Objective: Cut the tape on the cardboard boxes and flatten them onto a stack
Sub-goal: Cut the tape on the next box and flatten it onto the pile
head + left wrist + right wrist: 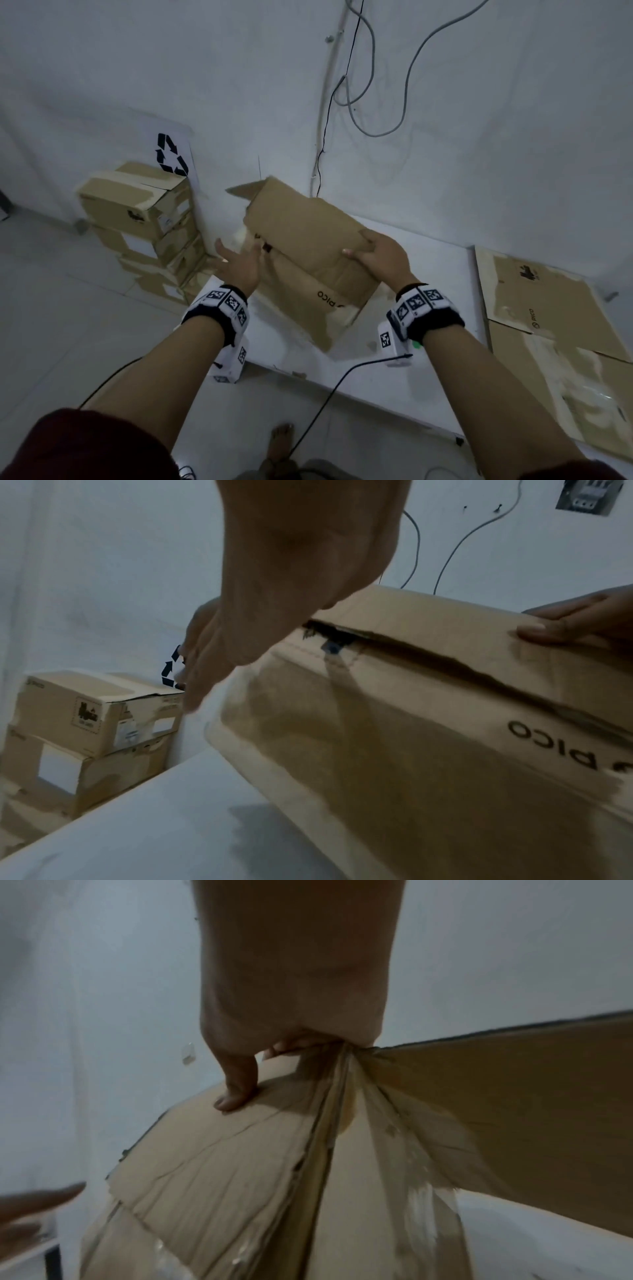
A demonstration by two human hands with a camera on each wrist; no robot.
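A brown cardboard box [305, 246] marked PICO, partly collapsed with its flaps loose, hangs tilted above the white table [428, 387]. My right hand [371, 251] grips its right edge, thumb on top and fingers underneath; the right wrist view shows the thumb [236, 1093] pressed on the cardboard [219, 1164]. My left hand [239, 260] is open with fingers spread at the box's left side; I cannot tell if it touches. In the left wrist view the left hand [219, 653] reaches past the box [411, 737]. No cutter is in view.
A stack of taped boxes [144, 226] stands on the floor at left, under a recycling sign [171, 154] on the wall. Flattened cardboard [555, 329] lies at right on the table. Cables [376, 85] hang on the wall. A bare foot [281, 442] shows below.
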